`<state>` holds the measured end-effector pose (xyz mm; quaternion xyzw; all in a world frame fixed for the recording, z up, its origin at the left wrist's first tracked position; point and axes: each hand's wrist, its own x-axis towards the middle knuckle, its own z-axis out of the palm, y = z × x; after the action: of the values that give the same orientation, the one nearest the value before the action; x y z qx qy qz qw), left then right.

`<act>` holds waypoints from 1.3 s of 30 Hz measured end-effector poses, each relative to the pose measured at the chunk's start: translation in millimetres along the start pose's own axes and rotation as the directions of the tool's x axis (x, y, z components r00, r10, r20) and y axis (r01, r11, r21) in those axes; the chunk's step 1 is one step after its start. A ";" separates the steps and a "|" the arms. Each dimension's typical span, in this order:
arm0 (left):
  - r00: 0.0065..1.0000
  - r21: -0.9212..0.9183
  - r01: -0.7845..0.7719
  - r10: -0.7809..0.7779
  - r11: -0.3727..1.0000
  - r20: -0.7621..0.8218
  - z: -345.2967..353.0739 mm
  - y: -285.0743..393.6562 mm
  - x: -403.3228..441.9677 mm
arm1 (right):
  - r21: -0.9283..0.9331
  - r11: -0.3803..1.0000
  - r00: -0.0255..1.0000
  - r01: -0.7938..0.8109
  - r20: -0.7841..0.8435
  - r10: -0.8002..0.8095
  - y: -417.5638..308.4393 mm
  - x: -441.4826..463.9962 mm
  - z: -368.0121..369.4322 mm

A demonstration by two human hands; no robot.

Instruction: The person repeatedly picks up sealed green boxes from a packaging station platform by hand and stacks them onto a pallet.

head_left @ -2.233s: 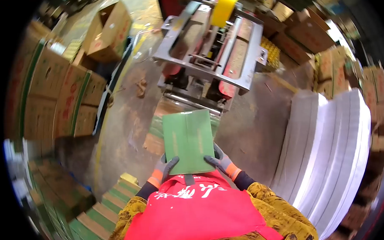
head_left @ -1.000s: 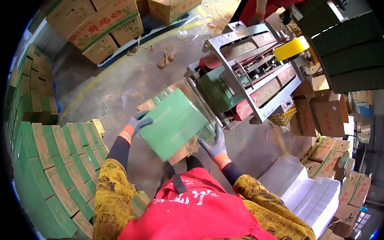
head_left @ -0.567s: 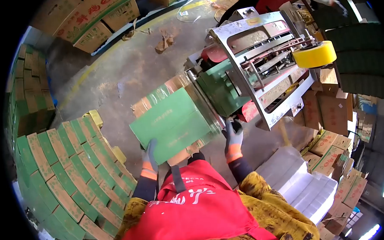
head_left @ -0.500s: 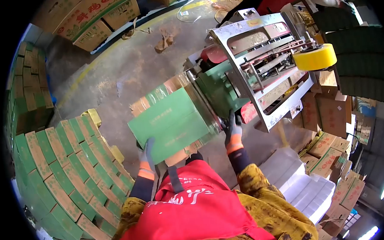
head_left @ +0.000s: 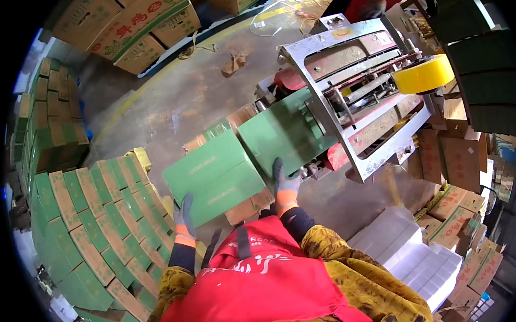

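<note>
A green carton (head_left: 212, 177) lies flat just in front of me, tilted slightly in view. My left hand (head_left: 184, 219), in a grey and orange glove, holds its near left corner. Against its right end sits a second green carton (head_left: 282, 131), partly out from under the frame of a carton-sealing machine (head_left: 353, 93). My right hand (head_left: 286, 188), gloved alike, grips the near side of this second carton close to where the two meet; some of its fingers are hidden. Brown cardboard (head_left: 250, 209) shows beneath the first carton.
Stacked green-and-brown cartons (head_left: 108, 219) rise at the left. A yellow tape roll (head_left: 423, 74) sits on the machine. White foam blocks (head_left: 412, 258) stand at the right. Printed cartons (head_left: 137, 28) are on a pallet at the back; another person's glove (head_left: 372, 6) shows beyond the machine.
The second green carton has come leftward out of the machine, with my right hand moving left along it. The first carton and my left hand have shifted slightly left.
</note>
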<state>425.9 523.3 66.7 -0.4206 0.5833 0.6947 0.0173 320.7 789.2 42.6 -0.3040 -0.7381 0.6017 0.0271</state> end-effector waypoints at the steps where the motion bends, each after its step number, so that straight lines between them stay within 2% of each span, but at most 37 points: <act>1: 1.000 -0.045 0.022 -0.021 0.999 0.017 -9.0 -7.4 2.7 | 0.047 0.992 0.993 -0.116 -0.024 0.117 36.0 -4.1 5.7; 2: 0.998 -0.090 0.049 -0.046 0.995 0.036 -20.1 -16.5 4.3 | 0.132 0.973 0.980 -0.190 0.093 0.178 29.9 -13.9 4.5; 4: 0.993 -0.107 0.114 -0.112 0.988 0.029 -59.1 -31.4 12.4 | 0.121 0.989 0.996 -0.081 0.048 0.075 98.0 -32.3 20.2; 6: 0.990 -0.101 0.140 -0.140 0.985 0.004 -73.1 -27.9 17.1 | 0.032 0.973 0.954 -0.229 0.204 0.218 119.6 -44.2 17.6; 7: 0.989 -0.087 0.141 -0.143 0.986 -0.023 -74.3 -17.0 10.5 | 0.254 0.756 0.771 -0.603 0.429 0.471 53.9 -40.3 -0.2; 9: 0.982 -0.045 0.172 -0.175 0.984 -0.066 -84.7 -16.9 14.0 | 0.320 0.900 0.941 -0.295 0.258 0.217 28.9 -13.3 -20.5; 10: 0.985 -0.063 0.159 -0.163 0.985 -0.061 -85.3 -18.9 15.3 | 0.344 0.910 0.967 -0.231 0.181 0.178 28.3 6.4 -29.7; 11: 0.987 -0.086 0.143 -0.148 0.986 -0.058 -83.6 -20.0 17.4 | 0.361 0.894 0.957 -0.267 0.211 0.200 41.6 32.4 -45.3; 13: 0.991 -0.072 0.130 -0.133 0.989 -0.035 -79.3 -18.8 19.3 | 0.240 0.888 0.920 -0.391 0.143 0.366 -0.6 57.0 -61.0; 15: 0.992 -0.012 0.126 -0.126 0.992 -0.010 -71.0 -15.1 16.8 | 0.229 0.949 0.899 -0.215 0.427 0.101 56.6 93.0 -81.6; 16: 0.992 0.005 0.129 -0.128 0.992 -0.019 -68.0 -15.8 17.2 | 0.248 0.950 0.868 -0.188 0.495 0.042 58.0 101.4 -78.6; 17: 0.990 0.023 0.135 -0.134 0.991 -0.033 -67.2 -17.9 15.7 | 0.219 0.956 0.912 -0.197 0.400 0.096 26.0 89.9 -67.7; 18: 0.988 0.045 0.150 -0.148 0.988 -0.048 -70.6 -20.7 12.6 | 0.236 0.930 0.905 -0.281 0.386 0.176 21.8 85.5 -66.9; 20: 0.990 0.055 0.137 -0.138 0.989 0.006 -79.2 -24.3 15.6 | 0.307 0.887 0.873 -0.345 0.451 0.184 4.6 74.9 -61.7; 23: 0.994 0.037 0.107 -0.108 0.994 0.025 -88.9 -27.7 14.1 | 0.052 0.983 0.746 -0.178 0.658 0.100 33.1 85.0 -66.3; 24: 0.995 0.023 0.095 -0.096 0.995 0.017 -91.8 -28.4 8.7 | 0.252 0.917 0.779 -0.309 0.621 0.092 34.1 75.9 -63.7; 26: 0.993 -0.013 0.112 -0.112 0.994 -0.028 -93.5 -18.4 -14.1 | 0.093 0.994 0.773 0.055 0.626 -0.102 28.2 62.8 -56.6; 27: 0.992 -0.035 0.114 -0.116 0.993 -0.057 -94.9 -13.0 -27.3 | 0.215 0.972 0.808 -0.091 0.587 -0.054 13.5 56.3 -45.9; 29: 0.989 -0.098 0.021 -0.035 0.995 -0.142 -112.6 -30.6 -48.8 | 0.487 0.813 0.866 -0.319 0.499 0.041 -17.0 42.8 -24.6; 30: 0.981 -0.127 -0.035 0.010 0.991 -0.192 -118.1 -30.1 -64.7 | 0.598 0.672 0.819 -0.437 0.574 0.021 -31.5 37.1 -13.3; 31: 0.974 -0.137 -0.095 0.063 0.986 -0.219 -125.3 -28.1 -82.3 | 0.612 0.638 0.783 -0.468 0.621 -0.021 -47.7 27.8 -7.6; 32: 0.961 -0.146 -0.159 0.119 0.976 -0.248 -120.2 -12.8 -105.3 | 0.640 0.524 0.742 -0.562 0.671 -0.024 -83.8 5.4 -3.2; 34: 0.923 -0.228 -0.296 0.216 0.928 -0.319 -116.8 -4.6 -143.7 | 0.595 0.765 0.741 -0.247 0.625 -0.247 -81.9 -9.9 14.2; 35: 0.897 -0.296 -0.370 0.256 0.880 -0.360 -119.7 -6.0 -161.1 | 0.462 0.849 0.652 0.258 0.565 -0.505 -80.1 -17.7 23.1; 36: 0.865 -0.356 -0.447 0.296 0.820 -0.405 -121.8 -5.3 -177.7 | 0.329 0.701 0.508 0.632 0.507 -0.696 -87.6 -31.2 32.7; 37: 0.813 -0.266 -0.508 0.354 0.819 -0.463 -119.7 5.1 -199.2 | 0.222 0.490 0.368 0.843 0.425 -0.827 -101.4 -51.8 42.0; 38: 0.753 -0.170 -0.556 0.406 0.814 -0.518 -115.6 20.7 -227.6 | 0.183 0.331 0.256 0.926 0.339 -0.905 -138.0 -89.8 44.6; 39: 0.686 -0.071 -0.589 0.452 0.805 -0.570 -115.8 28.0 -251.9 | 0.404 0.537 0.365 0.741 0.429 -0.826 -151.8 -125.4 48.1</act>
<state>639.4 536.4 245.3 -0.4082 0.5686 0.5947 -0.3954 340.0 673.1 207.5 0.2844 -0.7177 0.6264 0.1076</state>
